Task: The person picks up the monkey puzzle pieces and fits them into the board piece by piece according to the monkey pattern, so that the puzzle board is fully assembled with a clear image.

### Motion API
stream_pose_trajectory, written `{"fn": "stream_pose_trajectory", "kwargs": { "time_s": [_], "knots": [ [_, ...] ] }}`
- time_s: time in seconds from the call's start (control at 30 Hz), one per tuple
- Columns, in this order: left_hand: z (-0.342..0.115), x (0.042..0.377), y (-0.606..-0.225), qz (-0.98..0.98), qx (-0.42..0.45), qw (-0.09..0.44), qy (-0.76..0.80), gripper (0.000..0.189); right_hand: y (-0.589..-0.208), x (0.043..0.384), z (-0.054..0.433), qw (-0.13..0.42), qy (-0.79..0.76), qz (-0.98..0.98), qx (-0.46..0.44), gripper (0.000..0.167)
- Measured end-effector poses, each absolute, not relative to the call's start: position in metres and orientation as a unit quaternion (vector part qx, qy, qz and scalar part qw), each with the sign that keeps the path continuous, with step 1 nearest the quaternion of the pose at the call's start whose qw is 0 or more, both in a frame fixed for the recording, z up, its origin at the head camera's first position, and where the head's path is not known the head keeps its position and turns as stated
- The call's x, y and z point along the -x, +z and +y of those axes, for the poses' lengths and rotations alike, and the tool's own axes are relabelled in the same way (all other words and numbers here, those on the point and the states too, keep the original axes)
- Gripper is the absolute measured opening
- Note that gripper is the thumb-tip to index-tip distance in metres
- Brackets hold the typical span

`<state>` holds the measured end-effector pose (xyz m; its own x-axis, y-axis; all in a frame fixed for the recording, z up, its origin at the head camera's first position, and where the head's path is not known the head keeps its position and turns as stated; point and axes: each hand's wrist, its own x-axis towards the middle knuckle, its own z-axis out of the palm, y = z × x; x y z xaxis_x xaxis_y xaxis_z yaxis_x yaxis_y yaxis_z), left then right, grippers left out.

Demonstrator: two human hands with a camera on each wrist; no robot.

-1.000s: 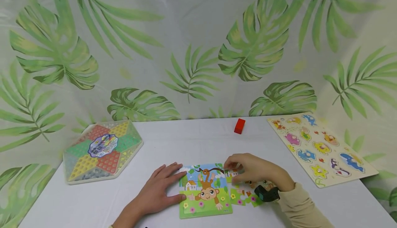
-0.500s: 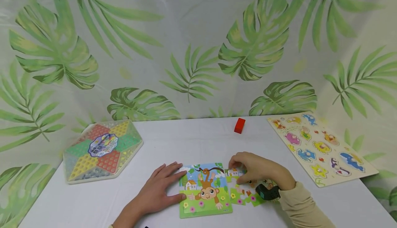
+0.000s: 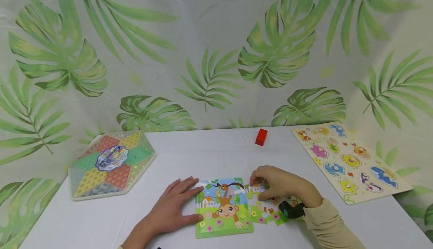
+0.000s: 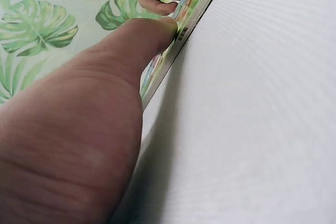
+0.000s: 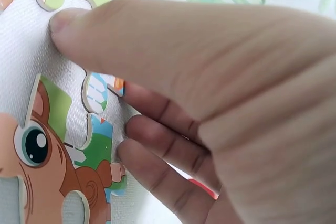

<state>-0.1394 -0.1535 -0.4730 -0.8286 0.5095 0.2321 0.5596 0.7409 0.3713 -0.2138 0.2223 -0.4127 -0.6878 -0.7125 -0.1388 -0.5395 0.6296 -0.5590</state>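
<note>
A square jigsaw puzzle (image 3: 216, 226) with a hanging monkey lies on the table. My left hand (image 3: 172, 208) rests at its left edge, fingers fairly straight, and the thumb (image 4: 165, 27) touches the rim. Just right of it, my right hand (image 3: 279, 184) is bent over loose pieces, with thumb and fingertips at the edges of a puzzle piece (image 3: 252, 189) showing a house. The thumb partly covers that piece in the right wrist view. Beside it lies a piece with a monkey's eye (image 5: 52, 166); flowered pieces (image 3: 258, 217) lie nearer the front.
A hexagonal marble board game (image 3: 113, 166) in a clear case lies at the left. A red block (image 3: 261, 137) stands at the back, and a knobbed sea-animal puzzle board (image 3: 350, 166) lies at the right. Behind the table hangs a leaf-patterned cloth (image 3: 209, 34).
My right hand has shifted slightly to the right, away from the monkey puzzle's edge, then stayed nearly still. The left hand has stayed in place.
</note>
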Motion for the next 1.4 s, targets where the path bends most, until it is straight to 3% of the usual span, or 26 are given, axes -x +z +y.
{"fn": "stream_pose_trajectory", "kwargs": {
  "time_s": [0.33,0.5,0.77,1.4],
  "knots": [
    [-0.154,0.139,-0.472,-0.934,0.281,0.043,-0.215,0.089,-0.414,0.213,0.223,0.157,-0.230,0.890,0.361,0.027],
    [-0.154,0.138,-0.472,-0.933,0.284,0.045,-0.215,0.092,-0.412,0.212,0.223,0.154,-0.226,0.895,0.354,0.035],
    [-0.154,0.138,-0.473,-0.932,0.291,0.058,-0.210,0.090,-0.411,0.210,0.219,0.129,-0.216,0.908,0.335,0.044],
    [-0.155,0.138,-0.474,-0.927,0.304,0.085,-0.204,0.085,-0.411,0.207,0.208,0.105,-0.233,0.894,0.367,0.041]
  ]
}}
